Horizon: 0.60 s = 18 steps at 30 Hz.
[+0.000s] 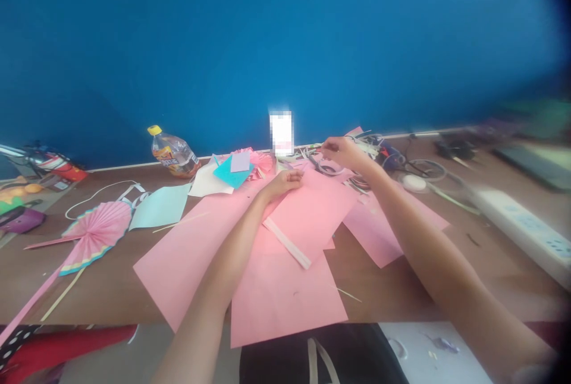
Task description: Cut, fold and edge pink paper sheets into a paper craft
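My left hand rests over a sheet of pink paper, its fingers curled together; anything within them is too small to make out. Further back and to the right, my right hand is closed beside a tangle of paper strips, and what its fingertips hold is unclear. A folded white strip lies across the pink paper below my left hand. Beneath it, a second pink sheet reaches past the table's front edge. Left of my hand, a small lilac square sits on a turquoise sheet.
A pleated pink paper fan and a pale blue sheet lie at the left. Near the blue wall stands a plastic bottle, with a bright phone-like rectangle further right. A white power strip occupies the right side.
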Available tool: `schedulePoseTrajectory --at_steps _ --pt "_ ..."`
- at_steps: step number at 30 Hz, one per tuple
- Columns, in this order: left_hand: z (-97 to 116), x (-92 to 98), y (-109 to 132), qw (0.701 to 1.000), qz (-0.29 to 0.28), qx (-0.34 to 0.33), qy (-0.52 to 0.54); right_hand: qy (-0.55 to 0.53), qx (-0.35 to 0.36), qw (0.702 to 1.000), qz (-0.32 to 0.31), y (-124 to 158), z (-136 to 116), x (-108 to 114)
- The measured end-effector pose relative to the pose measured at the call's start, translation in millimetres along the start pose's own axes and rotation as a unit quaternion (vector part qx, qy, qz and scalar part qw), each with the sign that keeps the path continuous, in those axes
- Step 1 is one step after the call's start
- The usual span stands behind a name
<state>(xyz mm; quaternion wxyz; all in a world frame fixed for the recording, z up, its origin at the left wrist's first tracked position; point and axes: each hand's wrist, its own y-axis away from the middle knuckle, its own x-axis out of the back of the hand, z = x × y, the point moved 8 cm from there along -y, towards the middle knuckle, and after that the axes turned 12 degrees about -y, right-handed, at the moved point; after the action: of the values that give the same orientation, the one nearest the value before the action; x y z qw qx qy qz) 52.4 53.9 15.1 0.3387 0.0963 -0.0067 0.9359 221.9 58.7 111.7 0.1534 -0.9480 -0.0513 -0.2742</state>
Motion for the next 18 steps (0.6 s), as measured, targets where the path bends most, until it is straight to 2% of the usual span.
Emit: schedulePoseTrajectory --at_steps 2,6,8,13,18 --pt "4 -2.8 2 1.0 -0.015 -0.009 0.01 0.053 -0.023 0.998 -0.003 -1 12 8" --pt "16 -4.5 6 0.999 -0.017 -0.034 0.013 0.135 -0.074 0.978 -0.142 6 32 -10" --pt "18 -3.9 7 0.999 -0.011 -0.039 0.007 0.154 -0.087 0.97 -0.167 9 38 -18" --pt "15 -1.8 4 0.997 -0.01 -0.052 -0.048 0.14 -0.067 0.971 -0.183 8 42 -25" --pt "13 2.9 1 0.995 0.006 -0.061 -0.072 0.098 -0.031 0.99 -0.094 2 24 5"
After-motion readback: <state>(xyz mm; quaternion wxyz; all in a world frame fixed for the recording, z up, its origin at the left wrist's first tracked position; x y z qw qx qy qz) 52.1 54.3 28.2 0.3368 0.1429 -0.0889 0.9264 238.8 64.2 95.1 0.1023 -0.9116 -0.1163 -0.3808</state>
